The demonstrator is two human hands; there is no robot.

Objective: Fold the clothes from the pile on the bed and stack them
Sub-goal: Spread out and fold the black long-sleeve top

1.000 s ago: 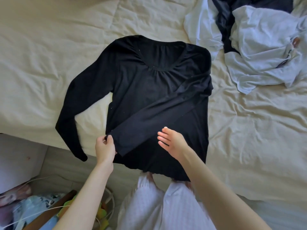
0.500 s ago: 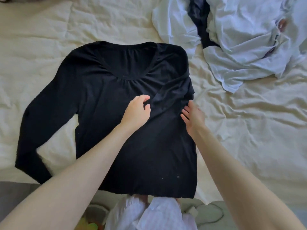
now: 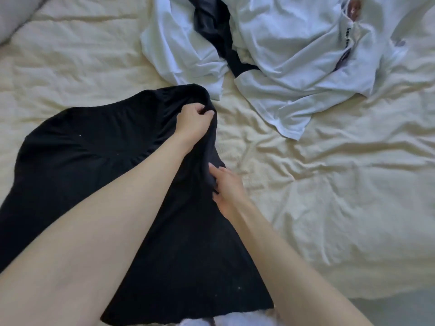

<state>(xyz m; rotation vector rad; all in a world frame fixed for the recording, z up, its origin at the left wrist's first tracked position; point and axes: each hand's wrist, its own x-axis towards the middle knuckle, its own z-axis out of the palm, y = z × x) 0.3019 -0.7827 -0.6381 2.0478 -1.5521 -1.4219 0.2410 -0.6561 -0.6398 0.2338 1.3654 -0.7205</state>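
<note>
Since half a second ago the left hand (image 3: 196, 118) has moved up to the black long-sleeved top's (image 3: 94, 161) right shoulder, fingers closed on the fabric there. The right hand (image 3: 227, 187) pinches the top's right edge lower down. The top lies on the cream bedsheet (image 3: 329, 184), near the pile of white and dark clothes (image 3: 282, 55).

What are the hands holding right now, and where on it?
Both hold the black top: the left hand pinches its right shoulder edge, and the right hand grips the right side edge lower down.
</note>
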